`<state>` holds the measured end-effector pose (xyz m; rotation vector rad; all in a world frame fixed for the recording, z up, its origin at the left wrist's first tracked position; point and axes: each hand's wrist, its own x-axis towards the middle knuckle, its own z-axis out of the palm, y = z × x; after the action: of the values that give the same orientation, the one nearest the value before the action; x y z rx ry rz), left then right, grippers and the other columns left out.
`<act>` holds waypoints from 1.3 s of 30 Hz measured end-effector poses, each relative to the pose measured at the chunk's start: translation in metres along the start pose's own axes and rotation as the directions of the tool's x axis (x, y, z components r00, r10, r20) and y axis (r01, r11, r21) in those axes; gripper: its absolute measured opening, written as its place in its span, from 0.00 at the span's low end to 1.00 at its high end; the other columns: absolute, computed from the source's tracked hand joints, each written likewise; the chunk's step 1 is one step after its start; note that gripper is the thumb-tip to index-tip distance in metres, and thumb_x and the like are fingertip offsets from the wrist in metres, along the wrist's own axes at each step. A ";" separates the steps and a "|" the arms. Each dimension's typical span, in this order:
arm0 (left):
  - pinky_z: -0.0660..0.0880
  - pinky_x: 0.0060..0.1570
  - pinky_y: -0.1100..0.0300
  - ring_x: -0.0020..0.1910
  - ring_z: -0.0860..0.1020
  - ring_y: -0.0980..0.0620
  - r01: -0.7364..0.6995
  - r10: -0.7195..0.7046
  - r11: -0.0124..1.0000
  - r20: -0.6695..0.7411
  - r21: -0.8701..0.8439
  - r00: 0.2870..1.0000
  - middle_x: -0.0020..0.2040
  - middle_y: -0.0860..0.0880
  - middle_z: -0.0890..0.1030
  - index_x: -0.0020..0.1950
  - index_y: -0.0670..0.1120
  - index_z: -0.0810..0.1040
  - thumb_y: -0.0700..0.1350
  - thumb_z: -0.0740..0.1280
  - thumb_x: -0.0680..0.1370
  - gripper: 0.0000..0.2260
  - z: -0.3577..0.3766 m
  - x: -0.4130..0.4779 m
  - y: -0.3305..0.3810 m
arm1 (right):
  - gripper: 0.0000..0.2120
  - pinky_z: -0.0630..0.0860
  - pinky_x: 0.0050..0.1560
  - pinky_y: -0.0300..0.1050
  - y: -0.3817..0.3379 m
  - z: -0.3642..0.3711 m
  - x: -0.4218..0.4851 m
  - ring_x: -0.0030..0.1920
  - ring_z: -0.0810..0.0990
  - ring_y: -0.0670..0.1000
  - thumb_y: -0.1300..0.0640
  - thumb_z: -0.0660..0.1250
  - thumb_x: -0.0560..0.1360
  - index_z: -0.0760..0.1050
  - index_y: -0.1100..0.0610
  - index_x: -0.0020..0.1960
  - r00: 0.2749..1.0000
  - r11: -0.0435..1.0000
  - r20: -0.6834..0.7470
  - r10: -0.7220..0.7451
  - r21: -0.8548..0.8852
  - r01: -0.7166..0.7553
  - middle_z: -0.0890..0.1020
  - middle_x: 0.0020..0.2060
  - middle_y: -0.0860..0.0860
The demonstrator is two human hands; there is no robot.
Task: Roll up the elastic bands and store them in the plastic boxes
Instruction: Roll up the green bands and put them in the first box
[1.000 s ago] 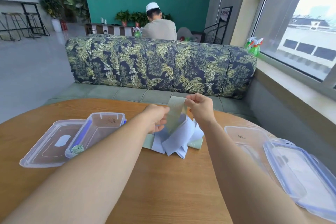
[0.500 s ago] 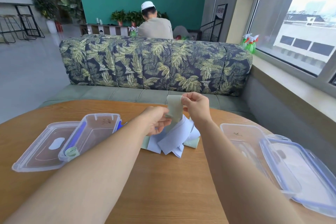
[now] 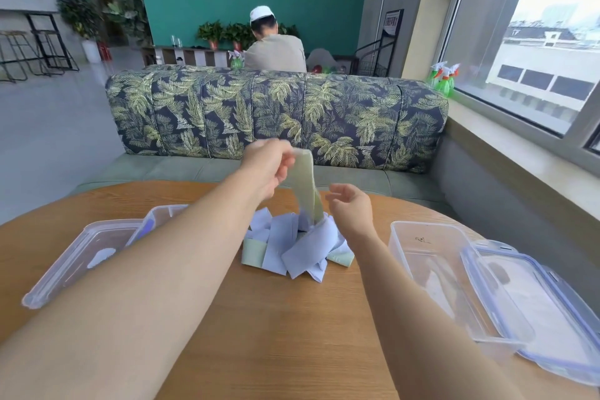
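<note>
A loose heap of pale blue elastic bands (image 3: 292, 247) with green ends lies mid-table. My left hand (image 3: 266, 169) pinches the top end of a pale green band (image 3: 306, 185) and holds it raised, the strip hanging down into the heap. My right hand (image 3: 352, 208) hovers just right of the strip with fingers loosely spread, holding nothing. An open clear plastic box (image 3: 431, 269) stands to the right with its blue-edged lid (image 3: 545, 312) beside it. Another clear box (image 3: 159, 214) and lid (image 3: 78, 256) sit at the left, partly hidden by my left arm.
The round wooden table (image 3: 292, 334) carries everything. A leaf-patterned sofa (image 3: 276, 114) backs the far edge, with a person seated behind it facing away. A window sill with green spray bottles (image 3: 443, 79) runs along the right.
My left hand has taken the green band's top end and lifted it higher. My right hand has let go of the band and dropped to the right.
</note>
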<state>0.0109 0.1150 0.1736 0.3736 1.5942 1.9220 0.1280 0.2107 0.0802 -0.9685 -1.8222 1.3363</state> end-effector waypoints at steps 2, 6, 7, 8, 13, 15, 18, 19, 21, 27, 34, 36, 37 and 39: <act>0.67 0.28 0.67 0.31 0.74 0.56 -0.040 0.042 0.999 0.059 -0.032 0.997 0.33 0.49 0.79 0.46 0.47 0.73 0.32 0.70 0.72 0.12 0.007 -0.005 0.022 | 0.12 0.77 0.50 0.48 0.015 0.005 -0.010 0.47 0.81 0.51 0.65 0.61 0.73 0.78 0.55 0.53 1.000 0.998 0.019 0.018 -0.062 -0.017 0.84 0.46 0.50; 0.68 0.34 0.65 0.32 0.74 0.56 -0.082 0.084 0.996 0.128 -0.023 0.988 0.37 0.48 0.77 0.48 0.48 0.73 0.32 0.71 0.72 0.14 0.014 -0.019 0.043 | 0.16 0.75 0.53 0.44 0.040 0.019 -0.028 0.52 0.80 0.52 0.64 0.62 0.75 0.77 0.56 0.62 0.951 0.963 0.280 0.132 -0.265 -0.055 0.82 0.52 0.52; 0.68 0.34 0.65 0.32 0.74 0.56 -0.090 0.093 0.996 0.137 -0.024 0.986 0.36 0.49 0.78 0.48 0.48 0.73 0.32 0.71 0.71 0.14 0.014 -0.021 0.045 | 0.19 0.75 0.57 0.44 0.045 0.019 -0.030 0.56 0.78 0.52 0.63 0.61 0.76 0.73 0.55 0.67 0.929 0.933 0.330 0.166 -0.358 -0.040 0.80 0.56 0.52; 0.69 0.35 0.64 0.32 0.74 0.56 -0.099 0.103 0.994 0.141 -0.035 0.985 0.36 0.49 0.78 0.48 0.49 0.73 0.32 0.72 0.71 0.14 0.013 -0.022 0.046 | 0.23 0.73 0.61 0.45 0.050 0.019 -0.032 0.60 0.76 0.52 0.62 0.61 0.77 0.69 0.56 0.72 0.908 0.896 0.368 0.200 -0.443 -0.017 0.77 0.60 0.52; 0.70 0.46 0.57 0.35 0.76 0.56 -0.145 0.165 0.980 0.150 -0.135 0.975 0.37 0.51 0.80 0.45 0.50 0.74 0.35 0.67 0.76 0.10 0.008 -0.029 0.055 | 0.07 0.72 0.53 0.45 0.047 0.011 -0.040 0.55 0.74 0.54 0.58 0.59 0.79 0.72 0.52 0.55 0.857 0.677 0.439 0.271 -0.720 0.154 0.76 0.47 0.48; 0.69 0.49 0.55 0.36 0.76 0.56 -0.155 0.174 0.981 0.170 -0.119 0.970 0.37 0.52 0.80 0.44 0.50 0.74 0.36 0.67 0.76 0.09 0.008 -0.032 0.059 | 0.06 0.70 0.56 0.46 0.043 0.009 -0.039 0.56 0.71 0.54 0.56 0.58 0.79 0.70 0.52 0.55 0.864 0.602 0.420 0.276 -0.777 0.185 0.75 0.48 0.50; 0.68 0.51 0.54 0.37 0.76 0.56 -0.158 0.172 0.983 0.180 -0.091 0.968 0.38 0.51 0.80 0.44 0.50 0.73 0.36 0.67 0.77 0.09 0.006 -0.037 0.059 | 0.14 0.67 0.56 0.45 0.043 0.007 -0.033 0.59 0.72 0.56 0.58 0.60 0.79 0.69 0.56 0.64 0.889 0.640 0.365 0.276 -0.760 0.114 0.74 0.49 0.52; 0.68 0.51 0.54 0.37 0.76 0.56 -0.156 0.168 0.984 0.176 -0.082 0.970 0.38 0.51 0.80 0.45 0.50 0.73 0.36 0.66 0.77 0.09 0.004 -0.037 0.058 | 0.16 0.68 0.53 0.44 0.041 0.005 -0.032 0.54 0.73 0.55 0.59 0.62 0.78 0.70 0.58 0.64 0.903 0.692 0.325 0.282 -0.720 0.043 0.74 0.48 0.53; 0.68 0.51 0.54 0.37 0.76 0.56 -0.148 0.157 0.987 0.163 -0.065 0.974 0.37 0.52 0.80 0.45 0.50 0.74 0.37 0.66 0.77 0.08 0.000 -0.038 0.054 | 0.17 0.68 0.50 0.43 0.034 0.000 -0.032 0.49 0.71 0.53 0.60 0.62 0.77 0.71 0.61 0.65 0.924 0.744 0.234 0.303 -0.664 -0.075 0.76 0.51 0.56; 0.70 0.52 0.56 0.36 0.76 0.55 -0.131 0.136 0.990 0.128 -0.051 0.982 0.40 0.50 0.81 0.45 0.50 0.75 0.38 0.67 0.77 0.07 -0.008 -0.049 0.049 | 0.23 0.71 0.45 0.41 0.022 -0.007 -0.040 0.55 0.76 0.55 0.63 0.61 0.77 0.67 0.58 0.72 0.969 0.890 0.186 0.162 -0.452 -0.062 0.77 0.62 0.56; 0.71 0.48 0.57 0.35 0.76 0.55 -0.153 0.158 0.987 0.130 -0.052 0.979 0.38 0.50 0.81 0.46 0.49 0.76 0.39 0.68 0.77 0.05 -0.018 -0.076 0.057 | 0.44 0.69 0.68 0.53 -0.009 0.018 -0.060 0.72 0.66 0.53 0.58 0.75 0.69 0.55 0.54 0.78 0.948 0.995 0.318 0.002 -0.098 0.031 0.67 0.72 0.53; 0.72 0.48 0.57 0.35 0.76 0.55 -0.167 0.173 0.985 0.145 -0.053 0.974 0.38 0.49 0.82 0.46 0.49 0.76 0.39 0.68 0.77 0.05 -0.023 -0.086 0.061 | 0.39 0.74 0.63 0.53 -0.020 0.022 -0.067 0.67 0.73 0.53 0.57 0.76 0.69 0.62 0.55 0.76 0.954 0.999 0.295 -0.046 0.021 0.042 0.74 0.67 0.54; 0.72 0.47 0.57 0.35 0.76 0.55 -0.172 0.179 0.984 0.157 -0.052 0.971 0.38 0.49 0.82 0.46 0.48 0.77 0.39 0.68 0.77 0.04 -0.026 -0.091 0.063 | 0.31 0.77 0.57 0.50 -0.026 0.023 -0.071 0.61 0.78 0.53 0.58 0.74 0.71 0.67 0.57 0.72 0.958 0.995 0.276 -0.077 0.082 0.056 0.78 0.62 0.55; 0.73 0.45 0.59 0.34 0.76 0.55 -0.180 0.186 0.983 0.182 -0.047 0.966 0.37 0.49 0.82 0.46 0.48 0.78 0.39 0.68 0.77 0.04 -0.031 -0.101 0.065 | 0.12 0.78 0.46 0.44 -0.039 0.020 -0.082 0.48 0.82 0.53 0.63 0.69 0.75 0.77 0.62 0.58 0.956 0.982 0.259 -0.137 0.163 0.096 0.83 0.50 0.57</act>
<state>0.0538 0.0229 0.2443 0.6883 1.4508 1.9796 0.1454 0.1236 0.1053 -0.6134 -1.9126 1.5652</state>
